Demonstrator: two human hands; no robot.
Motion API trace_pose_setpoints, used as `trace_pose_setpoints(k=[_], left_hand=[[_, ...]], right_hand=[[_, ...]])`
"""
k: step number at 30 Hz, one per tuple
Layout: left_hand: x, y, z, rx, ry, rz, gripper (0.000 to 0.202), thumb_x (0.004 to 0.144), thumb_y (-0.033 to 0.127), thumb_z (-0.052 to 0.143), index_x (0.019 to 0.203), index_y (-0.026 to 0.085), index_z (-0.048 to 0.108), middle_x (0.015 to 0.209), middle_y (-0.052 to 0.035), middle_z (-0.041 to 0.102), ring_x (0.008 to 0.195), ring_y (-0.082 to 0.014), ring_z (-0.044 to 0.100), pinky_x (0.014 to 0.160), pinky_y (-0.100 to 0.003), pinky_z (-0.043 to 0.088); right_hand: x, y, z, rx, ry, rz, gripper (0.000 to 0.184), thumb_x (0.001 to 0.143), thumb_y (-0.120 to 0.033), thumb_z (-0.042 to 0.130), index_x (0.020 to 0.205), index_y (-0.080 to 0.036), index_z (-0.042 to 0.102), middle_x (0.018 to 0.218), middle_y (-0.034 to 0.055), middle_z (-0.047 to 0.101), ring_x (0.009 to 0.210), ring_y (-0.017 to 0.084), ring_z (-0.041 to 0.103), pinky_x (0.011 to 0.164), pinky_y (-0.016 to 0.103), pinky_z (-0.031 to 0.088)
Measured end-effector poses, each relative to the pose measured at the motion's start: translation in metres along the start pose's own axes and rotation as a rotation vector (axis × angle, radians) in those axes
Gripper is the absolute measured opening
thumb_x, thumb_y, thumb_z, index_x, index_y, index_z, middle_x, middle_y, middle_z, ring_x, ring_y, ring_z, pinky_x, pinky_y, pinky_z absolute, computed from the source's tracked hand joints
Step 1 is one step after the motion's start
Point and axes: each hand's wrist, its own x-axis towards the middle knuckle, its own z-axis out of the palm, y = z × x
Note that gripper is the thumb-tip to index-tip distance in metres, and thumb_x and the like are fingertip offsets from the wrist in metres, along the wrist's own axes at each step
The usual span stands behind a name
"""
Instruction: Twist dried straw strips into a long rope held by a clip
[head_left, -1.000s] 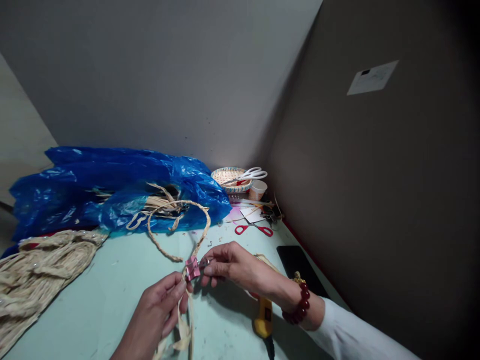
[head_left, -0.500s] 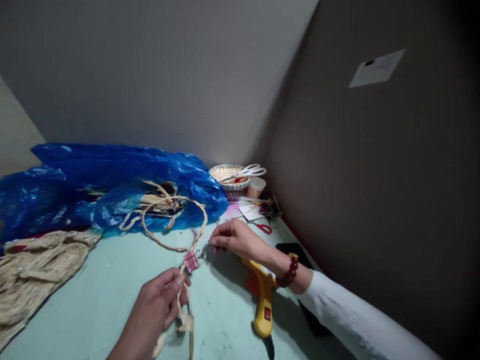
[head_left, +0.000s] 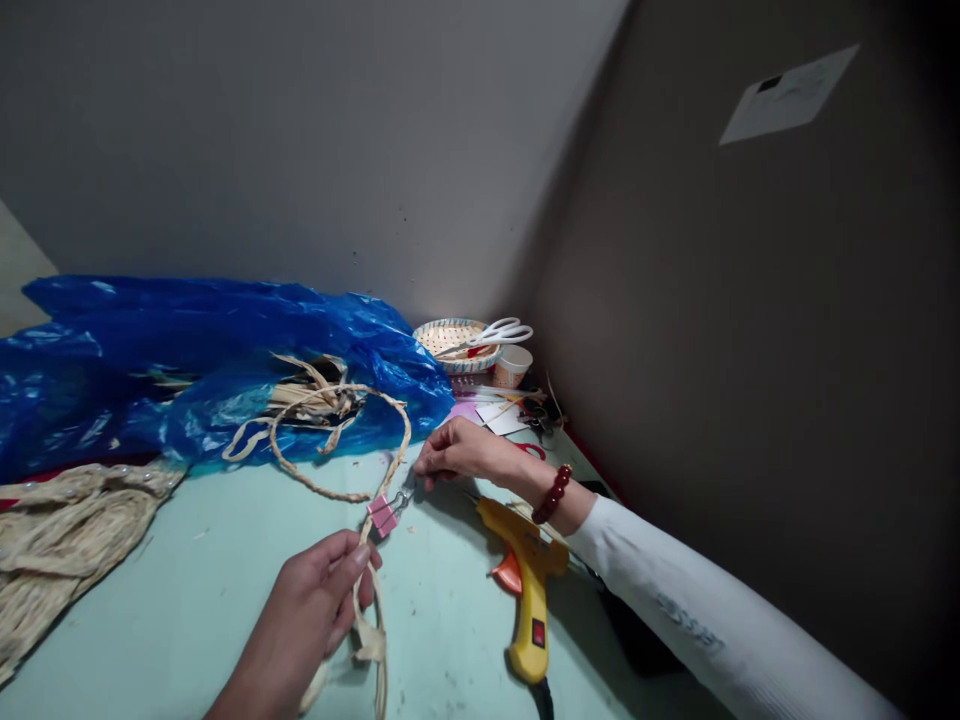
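Observation:
My left hand (head_left: pixel 311 615) is closed around pale straw strips (head_left: pixel 369 640) just below a pink binder clip (head_left: pixel 382 515) clamped on them. From the clip a braided straw cord (head_left: pixel 330 492) loops back toward the blue bag. My right hand (head_left: pixel 457 455), with a red bead bracelet on its wrist, pinches the clip's wire handle (head_left: pixel 403 495) out over the table. A yellow glue gun (head_left: pixel 529 590) lies just below my right forearm.
A crumpled blue plastic bag (head_left: pixel 187 360) with straw inside fills the back left. A woven straw piece (head_left: pixel 60 530) lies at left. A small basket (head_left: pixel 457 345) with white scissors (head_left: pixel 499 333), a cup (head_left: pixel 513 366), papers and red scissors crowd the back corner. A wall stands close on the right.
My right hand has moved away from me and to the right, pulling the clip's handle; the clip now sits farther from my left hand. The glue gun under my arm has come into view.

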Motion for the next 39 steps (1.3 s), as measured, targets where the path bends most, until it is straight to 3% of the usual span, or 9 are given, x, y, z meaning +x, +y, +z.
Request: trace_pose_setpoints(k=[6, 12, 17, 23, 36, 39], left_hand=[[0.007, -0.002, 0.001, 0.044, -0.044, 0.032, 0.038, 0.064, 0.054, 0.063, 0.063, 0.017, 0.053, 0.048, 0.0044, 0.05, 0.034, -0.0016, 0.022, 0.037, -0.016, 0.01], [0.005, -0.004, 0.001, 0.119, -0.054, 0.034, 0.029, 0.07, 0.045, 0.061, 0.061, 0.018, 0.054, 0.048, 0.004, 0.049, 0.038, -0.0048, 0.027, 0.039, -0.017, 0.015], [0.002, -0.003, 0.0, 0.209, -0.071, 0.073, 0.027, 0.071, 0.043, 0.06, 0.064, 0.017, 0.055, 0.049, 0.0029, 0.05, 0.043, -0.0079, 0.034, 0.043, -0.017, 0.023], [0.002, -0.008, 0.001, 0.278, -0.059, 0.11, 0.031, 0.077, 0.046, 0.053, 0.065, 0.017, 0.055, 0.051, 0.0025, 0.05, 0.044, -0.0089, 0.036, 0.043, -0.018, 0.019], [0.001, 0.001, 0.006, 0.247, -0.021, 0.125, 0.032, 0.069, 0.048, 0.06, 0.057, 0.019, 0.053, 0.046, 0.003, 0.052, 0.041, -0.0112, 0.04, 0.042, -0.021, 0.024], [0.003, 0.001, 0.006, 0.262, -0.034, 0.139, 0.033, 0.072, 0.048, 0.056, 0.058, 0.018, 0.053, 0.045, 0.0028, 0.052, 0.04, -0.0105, 0.039, 0.043, -0.021, 0.025]], right_hand=[[0.006, -0.005, 0.016, -0.624, 0.185, -0.063, 0.013, 0.076, -0.02, 0.059, 0.072, -0.015, 0.07, 0.068, 0.0045, 0.068, 0.064, 0.014, 0.057, 0.055, 0.023, 0.033], [-0.02, 0.0, 0.031, -0.998, 0.253, -0.089, 0.02, 0.086, -0.024, 0.051, 0.077, -0.016, 0.067, 0.074, 0.0093, 0.067, 0.064, 0.017, 0.058, 0.052, 0.028, 0.026], [-0.04, 0.004, 0.047, -1.109, 0.208, -0.208, 0.015, 0.088, -0.014, 0.045, 0.083, -0.015, 0.06, 0.073, 0.007, 0.063, 0.063, 0.016, 0.055, 0.051, 0.029, 0.025], [-0.033, -0.002, 0.051, -1.206, 0.161, -0.393, 0.01, 0.086, -0.012, 0.048, 0.092, -0.014, 0.056, 0.083, 0.0089, 0.059, 0.075, 0.02, 0.051, 0.053, 0.029, 0.029], [-0.019, -0.022, 0.045, -1.173, 0.031, -0.356, 0.018, 0.084, -0.009, 0.044, 0.097, -0.007, 0.057, 0.086, 0.0129, 0.06, 0.075, 0.02, 0.054, 0.064, 0.031, 0.038], [-0.014, -0.024, 0.039, -1.144, -0.011, -0.343, 0.019, 0.083, -0.008, 0.043, 0.093, -0.007, 0.058, 0.081, 0.0122, 0.063, 0.067, 0.018, 0.056, 0.058, 0.029, 0.036]])
